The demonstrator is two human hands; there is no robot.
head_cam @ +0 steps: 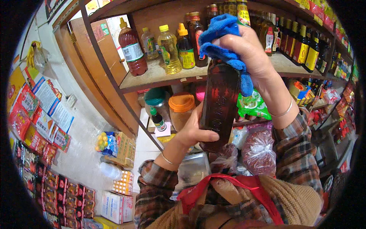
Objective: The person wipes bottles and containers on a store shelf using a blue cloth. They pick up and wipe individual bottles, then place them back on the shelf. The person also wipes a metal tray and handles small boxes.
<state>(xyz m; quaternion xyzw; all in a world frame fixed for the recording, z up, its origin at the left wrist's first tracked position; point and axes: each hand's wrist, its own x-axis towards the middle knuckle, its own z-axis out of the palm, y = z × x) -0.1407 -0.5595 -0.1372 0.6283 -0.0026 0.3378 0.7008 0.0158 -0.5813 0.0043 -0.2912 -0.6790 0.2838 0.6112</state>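
Note:
A dark glass bottle [220, 106] with raised lettering stands almost upright in the air before me, in front of the shelf. My left hand [197, 128] grips it near its base, thumb across the lower face. Over its neck and cap lies a blue cloth [221, 37], which my right hand [246, 51] clasps around the bottle's top. The cap and neck are hidden under the cloth. Behind, on the wooden shelf [160, 78], stand a large red-brown plastic bottle [133, 48], a yellow oil bottle [169, 50] and a dark sauce bottle with an orange cap [186, 48].
Rows of dark bottles [300, 43] fill the shelf at right. Below are jars with green [155, 96] and orange lids [181, 102], a green packet [254, 106] and a tied plastic bag [258, 151]. A wooden door [105, 65], cartons [125, 148] and egg trays [123, 183] are at left.

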